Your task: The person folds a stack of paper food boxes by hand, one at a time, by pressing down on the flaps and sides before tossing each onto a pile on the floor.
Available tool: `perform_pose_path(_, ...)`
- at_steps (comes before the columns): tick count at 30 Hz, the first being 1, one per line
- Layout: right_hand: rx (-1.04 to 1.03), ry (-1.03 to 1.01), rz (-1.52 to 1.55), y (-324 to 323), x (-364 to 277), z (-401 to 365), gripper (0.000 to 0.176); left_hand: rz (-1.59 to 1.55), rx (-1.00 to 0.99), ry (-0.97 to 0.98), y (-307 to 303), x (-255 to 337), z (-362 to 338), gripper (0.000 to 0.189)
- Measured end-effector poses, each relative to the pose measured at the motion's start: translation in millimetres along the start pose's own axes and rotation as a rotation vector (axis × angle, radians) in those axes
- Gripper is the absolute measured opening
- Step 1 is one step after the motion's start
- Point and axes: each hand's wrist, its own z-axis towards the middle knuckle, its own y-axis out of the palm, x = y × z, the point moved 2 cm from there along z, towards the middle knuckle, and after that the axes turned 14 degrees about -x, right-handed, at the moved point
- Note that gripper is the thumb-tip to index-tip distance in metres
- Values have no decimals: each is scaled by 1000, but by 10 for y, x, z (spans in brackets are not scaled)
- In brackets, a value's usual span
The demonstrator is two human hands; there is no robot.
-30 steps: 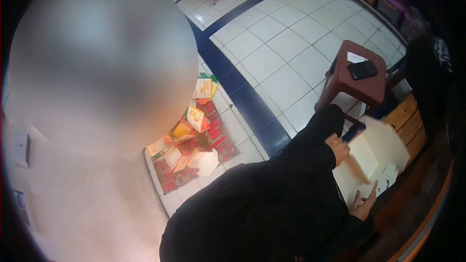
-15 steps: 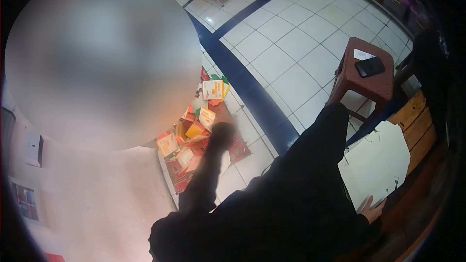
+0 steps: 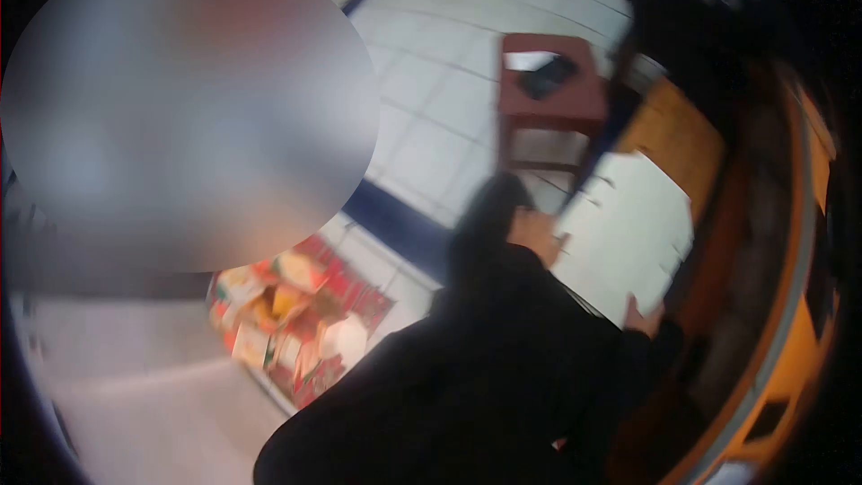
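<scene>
White flat cardboard sheets (image 3: 624, 233) with notched edges lie in a stack at the right of the view, beside my lap. My left hand (image 3: 536, 235) is at the stack's left edge, with a fingertip over the top sheet. My right hand (image 3: 643, 316) grips the lower corner, its thumb lying on top of the sheet. The rest of its fingers are hidden under or behind the stack. Motion blur softens both hands.
A maroon plastic stool (image 3: 552, 103) beyond my knee carries a dark phone (image 3: 548, 77) and a white paper. Wooden boards (image 3: 673, 130) stand behind the sheets. Folded red, orange and white boxes (image 3: 278, 305) are heaped at the left. A blurred round patch covers the upper left.
My view has swung to the right. My left arm has come away from the box heap, and its hand is now at the cardboard sheets. My right hand stays at their lower corner.
</scene>
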Motion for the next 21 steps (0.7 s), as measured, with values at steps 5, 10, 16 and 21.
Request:
perform_pose_path(5, 114, 45, 76, -205, -377, -243, 69, -70, 80, 89, 361, 79, -25, 50)
perform_pose_path(10, 56, 51, 247, -276, -488, -321, 54, 40, -57, 22, 64, 353, -45, 52)
perform_pose_path(16, 73, 140, 171, -245, -416, -385, 42, -210, -4, -34, 144, 276, -7, 56)
perform_pose_path(21, 131, 149, 287, -282, -351, -437, 27, -190, 44, 13, 317, 309, -87, 64)
